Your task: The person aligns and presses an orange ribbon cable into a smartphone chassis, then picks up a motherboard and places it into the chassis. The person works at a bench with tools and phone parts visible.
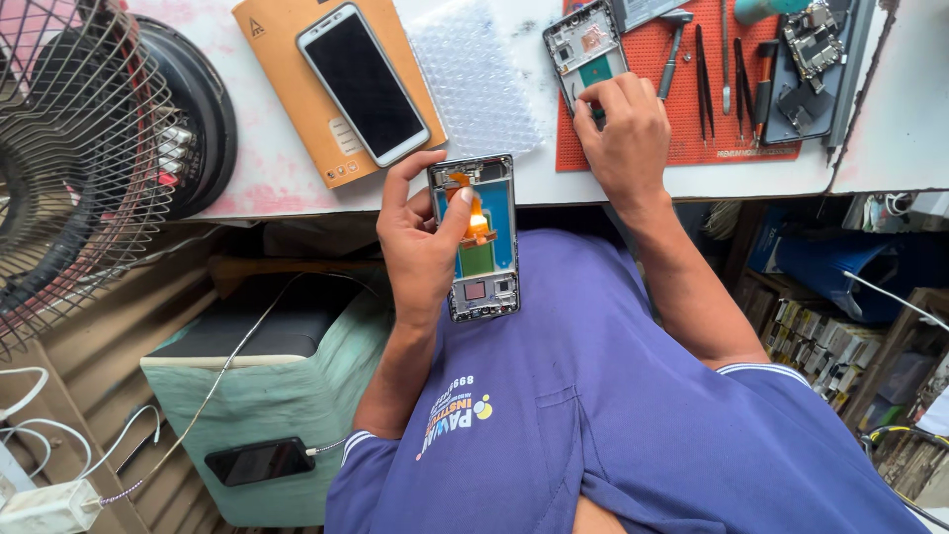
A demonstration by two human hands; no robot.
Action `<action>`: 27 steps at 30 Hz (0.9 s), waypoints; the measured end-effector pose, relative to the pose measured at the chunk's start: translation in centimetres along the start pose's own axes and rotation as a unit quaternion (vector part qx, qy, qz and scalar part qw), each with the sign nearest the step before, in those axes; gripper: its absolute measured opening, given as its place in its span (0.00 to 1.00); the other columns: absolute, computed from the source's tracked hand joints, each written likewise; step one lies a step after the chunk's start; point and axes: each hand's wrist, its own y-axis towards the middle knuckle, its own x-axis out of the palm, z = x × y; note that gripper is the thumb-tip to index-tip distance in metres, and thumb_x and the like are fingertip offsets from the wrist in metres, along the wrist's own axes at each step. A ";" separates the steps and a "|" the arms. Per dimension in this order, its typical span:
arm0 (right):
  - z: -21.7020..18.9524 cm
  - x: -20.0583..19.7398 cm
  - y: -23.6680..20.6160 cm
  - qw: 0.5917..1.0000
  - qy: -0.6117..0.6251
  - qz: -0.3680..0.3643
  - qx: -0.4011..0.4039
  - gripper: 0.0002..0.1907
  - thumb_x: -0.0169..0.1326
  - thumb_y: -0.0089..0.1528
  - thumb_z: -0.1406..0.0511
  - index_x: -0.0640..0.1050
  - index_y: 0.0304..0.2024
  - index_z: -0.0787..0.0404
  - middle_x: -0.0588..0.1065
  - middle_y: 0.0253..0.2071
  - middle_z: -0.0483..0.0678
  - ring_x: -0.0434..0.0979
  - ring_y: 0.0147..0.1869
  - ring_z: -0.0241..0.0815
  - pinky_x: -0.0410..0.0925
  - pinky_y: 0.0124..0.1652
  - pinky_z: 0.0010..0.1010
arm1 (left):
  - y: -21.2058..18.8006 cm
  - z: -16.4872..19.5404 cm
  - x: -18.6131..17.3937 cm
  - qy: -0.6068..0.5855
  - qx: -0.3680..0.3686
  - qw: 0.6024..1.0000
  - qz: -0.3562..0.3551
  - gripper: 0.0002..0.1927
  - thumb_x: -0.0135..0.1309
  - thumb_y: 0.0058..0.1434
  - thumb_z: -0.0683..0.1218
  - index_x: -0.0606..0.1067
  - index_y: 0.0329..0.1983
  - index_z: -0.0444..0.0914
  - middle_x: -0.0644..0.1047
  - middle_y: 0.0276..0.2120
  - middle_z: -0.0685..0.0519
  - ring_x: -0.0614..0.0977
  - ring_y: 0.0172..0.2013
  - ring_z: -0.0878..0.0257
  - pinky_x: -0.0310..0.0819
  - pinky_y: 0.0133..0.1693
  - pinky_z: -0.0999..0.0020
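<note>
An opened grey smartphone frame with exposed green board and orange flex cable is gripped in the left hand, fingers curled around its edge and the thumb pressed onto the orange cable, seemingly so the inside can be faced and inspected just off the table edge, above the lap. The right hand is laid on the orange-red rubber work mat, fingertips bent down onto the lower end of a second stripped phone frame; whether anything is pinched cannot be told. Black tweezers and a small hammer are ranged beside it within reach. On the white worn tabletop an intact white-edged phone is rested on a tan cardboard box, with bubble wrap alongside. A wire-caged fan is seen left, cluttered shelves right.
</note>
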 end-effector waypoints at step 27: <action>-1.1 -0.2 1.1 0.977 0.170 -0.019 0.125 0.04 0.61 0.65 0.73 0.78 0.37 0.66 0.77 0.37 0.48 0.79 0.38 0.35 0.73 0.40 0.27 | 1.3 0.8 -2.2 0.020 0.002 1.000 -0.023 0.21 0.55 0.68 0.37 0.68 0.63 0.37 0.83 0.35 0.51 0.81 0.33 0.74 0.74 0.35 0.79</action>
